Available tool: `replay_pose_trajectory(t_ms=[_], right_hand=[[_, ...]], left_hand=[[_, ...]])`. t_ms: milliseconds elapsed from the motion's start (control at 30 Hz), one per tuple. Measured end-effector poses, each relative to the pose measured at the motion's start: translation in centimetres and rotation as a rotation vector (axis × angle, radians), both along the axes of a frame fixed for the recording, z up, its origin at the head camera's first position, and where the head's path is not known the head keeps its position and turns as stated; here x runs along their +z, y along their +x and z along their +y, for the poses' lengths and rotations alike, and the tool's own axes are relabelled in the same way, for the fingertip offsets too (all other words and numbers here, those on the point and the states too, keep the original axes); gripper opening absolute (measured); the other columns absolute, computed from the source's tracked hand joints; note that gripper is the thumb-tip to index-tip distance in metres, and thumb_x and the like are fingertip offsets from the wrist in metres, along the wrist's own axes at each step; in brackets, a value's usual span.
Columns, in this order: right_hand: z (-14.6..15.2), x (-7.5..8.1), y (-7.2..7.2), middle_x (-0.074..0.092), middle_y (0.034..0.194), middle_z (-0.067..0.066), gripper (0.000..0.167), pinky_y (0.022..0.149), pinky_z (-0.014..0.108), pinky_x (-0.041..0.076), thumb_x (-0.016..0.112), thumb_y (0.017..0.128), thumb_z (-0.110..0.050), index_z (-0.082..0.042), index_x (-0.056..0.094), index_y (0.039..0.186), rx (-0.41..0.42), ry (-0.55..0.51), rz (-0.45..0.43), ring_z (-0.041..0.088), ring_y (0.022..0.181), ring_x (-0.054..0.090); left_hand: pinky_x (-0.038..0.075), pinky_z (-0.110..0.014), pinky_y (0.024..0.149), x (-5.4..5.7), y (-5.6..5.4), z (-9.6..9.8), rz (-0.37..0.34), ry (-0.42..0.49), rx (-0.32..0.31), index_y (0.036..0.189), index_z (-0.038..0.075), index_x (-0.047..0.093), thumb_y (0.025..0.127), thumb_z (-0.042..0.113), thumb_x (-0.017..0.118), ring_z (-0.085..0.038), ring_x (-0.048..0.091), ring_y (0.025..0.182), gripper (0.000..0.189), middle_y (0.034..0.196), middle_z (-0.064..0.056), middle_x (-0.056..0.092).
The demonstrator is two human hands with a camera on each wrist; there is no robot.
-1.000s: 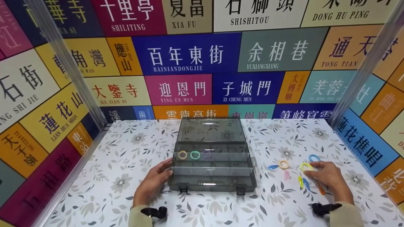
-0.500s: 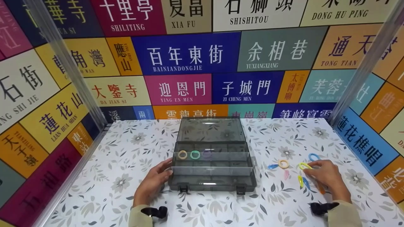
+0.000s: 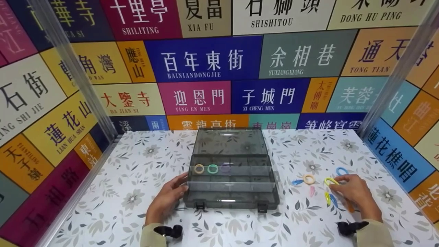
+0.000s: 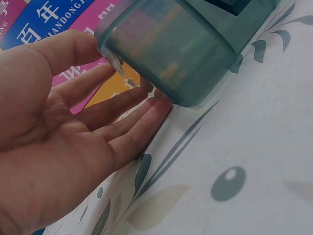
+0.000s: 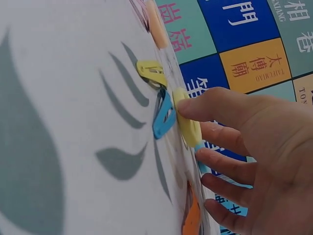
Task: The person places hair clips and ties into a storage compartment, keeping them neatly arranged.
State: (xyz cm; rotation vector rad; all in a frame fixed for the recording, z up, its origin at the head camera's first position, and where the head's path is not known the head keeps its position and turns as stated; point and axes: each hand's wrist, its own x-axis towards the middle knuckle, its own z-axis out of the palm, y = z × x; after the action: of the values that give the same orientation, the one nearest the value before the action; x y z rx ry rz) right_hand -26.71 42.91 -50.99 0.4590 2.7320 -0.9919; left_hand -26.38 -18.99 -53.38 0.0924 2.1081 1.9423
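A smoky translucent compartment box (image 3: 229, 202) lies on the table with its lid raised at the back. My left hand (image 3: 170, 193) touches the box's left side; in the left wrist view its fingers are fairly straight, fingertips right at the wall. In the box's back row sit an orange hair tie (image 3: 199, 168), a green hair tie (image 3: 212, 168) and a faint purple hair tie (image 3: 226, 167). My right hand (image 3: 356, 193) pinches a yellow hair tie (image 5: 188, 120) between thumb and fingers, tilted up on edge close over the table.
Around my right hand lie a blue hair tie (image 3: 342, 171), a peach hair tie (image 3: 309, 179), a yellow snap clip (image 5: 152, 73), a blue snap clip (image 5: 165, 115), an orange clip (image 5: 192, 215), another blue clip (image 3: 297, 182) and a pink piece (image 3: 312, 190). Sign-printed walls (image 3: 202, 58) enclose the table.
The yellow hair tie has tilted from nearly flat to more on edge in my right hand, which has shifted slightly. My left hand stays at the box.
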Motion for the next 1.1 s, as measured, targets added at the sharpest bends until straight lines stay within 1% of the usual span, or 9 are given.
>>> replay_pose_trajectory(t_ms=[167,300,367,400,500,600,667,800,1100], right_hand=[[0.23,0.05,0.15,0.025,0.154,0.039,0.078,0.083,0.056,0.051,0.076,0.086,-0.041,0.000,0.047,0.146,0.066,-0.057,-0.009,0.055,0.110,0.052],[0.40,-0.17,0.53,0.023,0.152,0.044,0.068,0.072,0.047,0.057,0.070,0.089,-0.023,0.001,0.045,0.147,0.162,-0.070,0.030,0.042,0.073,0.067],[0.47,-0.38,0.65,0.025,0.151,0.044,0.065,0.052,0.038,0.053,0.067,0.089,-0.017,0.001,0.045,0.148,0.190,-0.065,0.057,0.027,0.044,0.057],[0.50,-0.41,0.69,0.025,0.151,0.044,0.065,0.053,0.035,0.053,0.067,0.089,-0.017,0.001,0.045,0.148,0.202,-0.053,0.071,0.023,0.043,0.056],[0.62,-0.32,0.75,0.024,0.152,0.041,0.065,0.081,0.052,0.054,0.067,0.090,-0.018,0.001,0.045,0.148,0.229,-0.006,0.094,0.045,0.088,0.063],[0.62,-0.13,0.70,0.019,0.153,0.039,0.064,0.105,0.072,0.030,0.066,0.091,-0.019,0.000,0.045,0.147,0.240,0.045,0.090,0.062,0.130,0.024],[0.56,-0.14,0.61,0.016,0.154,0.039,0.062,0.105,0.078,0.020,0.066,0.092,-0.021,-0.001,0.046,0.147,0.234,0.048,0.085,0.064,0.135,0.010],[0.34,-0.44,0.43,0.016,0.155,0.037,0.061,0.106,0.078,0.017,0.069,0.093,-0.032,-0.002,0.052,0.143,0.192,0.022,0.095,0.063,0.137,0.008],[-0.31,-0.74,-0.06,0.030,0.151,0.037,0.061,0.110,0.076,0.019,0.077,0.085,-0.043,0.001,0.066,0.125,0.156,0.023,0.122,0.061,0.141,0.018]], left_hand=[[0.031,-0.060,0.118,-0.01,-0.02,-0.05,-0.001,0.011,0.004,0.155,0.011,0.037,0.098,0.013,0.060,-0.040,0.034,0.148,0.061,0.161,-0.019,0.035],[0.030,-0.060,0.119,-0.01,-0.02,-0.09,0.000,0.020,0.000,0.155,0.011,0.037,0.099,0.013,0.060,-0.039,0.033,0.148,0.061,0.161,-0.019,0.035],[0.030,-0.061,0.118,0.03,0.00,-0.08,0.002,0.014,-0.005,0.156,0.012,0.036,0.099,0.014,0.060,-0.040,0.032,0.149,0.062,0.162,-0.019,0.034],[0.031,-0.061,0.118,0.02,0.00,-0.07,0.002,0.013,-0.007,0.156,0.012,0.036,0.099,0.014,0.060,-0.040,0.032,0.149,0.062,0.162,-0.019,0.033],[0.032,-0.061,0.118,-0.04,-0.06,0.02,0.004,0.005,-0.006,0.156,0.012,0.036,0.099,0.013,0.059,-0.041,0.032,0.148,0.061,0.162,-0.019,0.033],[0.032,-0.061,0.117,-0.13,-0.12,0.07,0.010,0.001,-0.004,0.156,0.011,0.036,0.099,0.012,0.059,-0.041,0.034,0.147,0.062,0.161,-0.019,0.034],[0.032,-0.061,0.117,-0.19,-0.15,0.05,0.009,0.002,-0.001,0.156,0.012,0.037,0.099,0.012,0.060,-0.040,0.034,0.147,0.061,0.161,-0.019,0.035],[0.031,-0.061,0.118,-0.19,-0.09,0.05,0.008,0.015,-0.001,0.156,0.011,0.037,0.099,0.011,0.058,-0.040,0.034,0.147,0.061,0.161,-0.020,0.035],[0.032,-0.057,0.118,-0.33,-0.09,0.13,-0.003,0.046,0.017,0.155,0.010,0.038,0.098,0.008,0.057,-0.038,0.035,0.147,0.060,0.160,-0.018,0.037]])
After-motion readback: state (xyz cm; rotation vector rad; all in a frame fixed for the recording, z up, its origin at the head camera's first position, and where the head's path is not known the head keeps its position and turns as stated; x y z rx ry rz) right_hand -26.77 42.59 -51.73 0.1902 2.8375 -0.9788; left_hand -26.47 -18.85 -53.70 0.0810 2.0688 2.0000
